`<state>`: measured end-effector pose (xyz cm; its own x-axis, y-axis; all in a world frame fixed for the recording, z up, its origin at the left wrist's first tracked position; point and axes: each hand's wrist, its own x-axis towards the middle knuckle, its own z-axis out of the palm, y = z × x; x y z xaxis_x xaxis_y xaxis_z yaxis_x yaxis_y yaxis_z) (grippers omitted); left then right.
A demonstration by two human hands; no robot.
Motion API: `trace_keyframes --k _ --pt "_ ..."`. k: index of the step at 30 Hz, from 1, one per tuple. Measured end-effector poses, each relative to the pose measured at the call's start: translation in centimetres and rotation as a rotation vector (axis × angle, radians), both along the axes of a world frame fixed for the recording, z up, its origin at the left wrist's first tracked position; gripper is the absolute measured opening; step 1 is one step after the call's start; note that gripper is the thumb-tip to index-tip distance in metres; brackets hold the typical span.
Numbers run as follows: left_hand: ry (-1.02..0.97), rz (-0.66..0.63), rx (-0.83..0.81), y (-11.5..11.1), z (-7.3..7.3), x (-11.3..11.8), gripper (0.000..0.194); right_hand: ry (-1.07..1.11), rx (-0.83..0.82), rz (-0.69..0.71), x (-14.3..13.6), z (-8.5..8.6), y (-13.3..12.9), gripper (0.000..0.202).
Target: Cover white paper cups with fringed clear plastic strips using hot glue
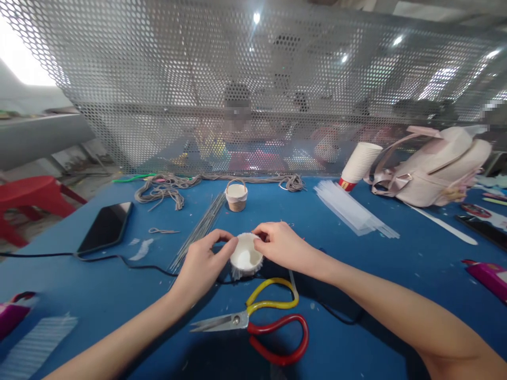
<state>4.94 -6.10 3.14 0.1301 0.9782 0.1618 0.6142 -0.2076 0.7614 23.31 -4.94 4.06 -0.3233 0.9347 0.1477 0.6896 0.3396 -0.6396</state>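
Observation:
A white paper cup (246, 257) with a frayed whitish strip around its outside sits in front of me, its open top facing me. My left hand (205, 262) is closed on the left of its rim, with thumb and fingers pinching there. On the right side of the rim, my right hand (284, 244) is closed with bent fingers, the thumb at the cup's inner edge. Scissors (239, 320) with one yellow and one red handle lie just below the cup. Beyond it stands a small basket (236, 203) with a brown body, pale trim and an arched handle.
Thin grey wires (200, 226), a phone (106, 227) and a black cable (134, 262) lie leftward. Grey cord (162, 189) runs along a perforated metal screen (166, 95). Translucent strips (352, 207), stacked cups (361, 162) and a pink backpack (431, 169) are rightward.

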Motion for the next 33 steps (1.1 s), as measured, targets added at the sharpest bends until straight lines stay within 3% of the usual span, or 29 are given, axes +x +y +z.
trace_keyframes --k 7,13,21,26,30,33 --pt "-0.066 -0.028 -0.025 1.1 0.0 0.4 0.021 0.145 -0.165 -0.035 0.0 -0.3 -0.8 0.02" --pt "-0.124 -0.116 -0.132 2.7 1.0 -0.7 0.022 0.32 -0.326 -0.002 -0.3 -0.9 -1.5 0.027" --pt "-0.512 -0.113 -0.37 2.0 0.2 -2.0 0.031 0.261 -0.352 0.0 0.3 0.2 -1.8 0.031" --pt "-0.436 -0.145 -0.396 1.7 1.0 -2.5 0.032 0.225 -0.278 -0.031 1.4 1.3 -2.3 0.028" --pt "-0.266 -0.324 -0.372 1.6 1.7 -3.6 0.063 0.185 -0.164 -0.021 2.7 0.9 -2.8 0.024" --pt "-0.131 -0.355 -0.337 1.3 1.8 -3.8 0.078 0.174 -0.048 0.033 2.8 0.1 -2.8 0.017"
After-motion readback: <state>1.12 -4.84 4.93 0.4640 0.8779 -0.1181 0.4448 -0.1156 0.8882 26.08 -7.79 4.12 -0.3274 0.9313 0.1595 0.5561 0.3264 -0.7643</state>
